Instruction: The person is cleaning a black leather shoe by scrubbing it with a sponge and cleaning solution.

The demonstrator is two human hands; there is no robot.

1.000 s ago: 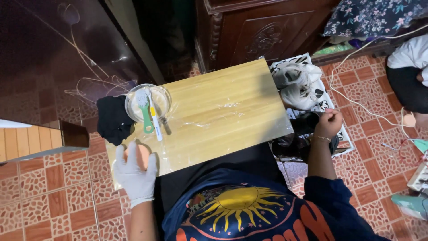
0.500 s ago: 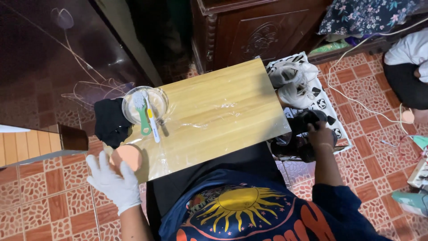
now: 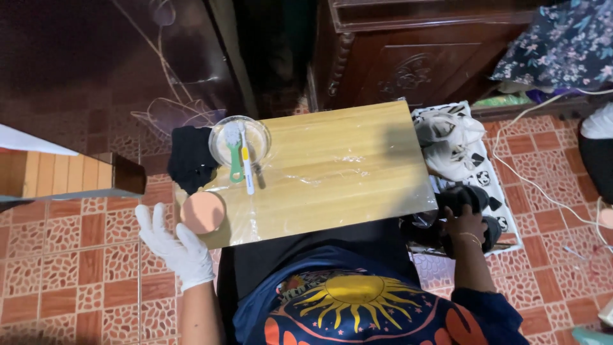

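1. Your left hand [image 3: 175, 246], in a white glove, is spread open with the fingers splayed, just off the near left corner of the wooden tabletop [image 3: 345, 172]. It grips nothing.
2. A round peach-coloured sponge [image 3: 202, 212] sits on that near left corner, just beside your left fingertips (whether they touch it I cannot tell).
3. Your right hand [image 3: 464, 225] is bare and lies off the near right corner of the tabletop, curled down onto a black shoe [image 3: 469, 198] on the floor. How firmly it grips I cannot tell, since the fingers are hidden against the dark shoe.
4. A clear glass bowl [image 3: 239, 140] stands at the far left corner of the tabletop, well apart from the sponge.
5. A white brush with a yellow mark [image 3: 245, 160] lies across the bowl, its handle pointing toward the near edge; a green-handled brush [image 3: 235, 163] rests beside it, on its left.
6. A black cloth [image 3: 190, 158] hangs past the left edge of the tabletop, next to the bowl.
7. A pair of white sneakers [image 3: 447, 137] rests on a black-and-white patterned mat [image 3: 491, 179] beyond the right edge, on the tiled floor [image 3: 76, 281].
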